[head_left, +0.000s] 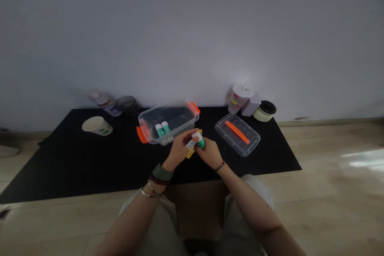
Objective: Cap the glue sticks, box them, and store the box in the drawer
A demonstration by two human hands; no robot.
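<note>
My left hand [180, 148] and my right hand [210, 153] meet over the black mat [75, 160], both closed on a green and white glue stick [199, 140]. Something yellow [190, 154] shows under my left fingers; I cannot make out what it is. Just beyond my hands stands a clear plastic box [168, 122] with orange latches, and two more green and white glue sticks [162, 129] lie inside it. The box's clear lid [237, 134] with an orange handle lies flat to the right of my hands.
A paper cup [97, 125] lies on its side at the left of the mat. A bottle [104, 102] and a dark jar [128, 105] are at the back left. A lidded cup [239, 97], a small box [251, 106] and a round tin [264, 111] stand at the back right by the wall.
</note>
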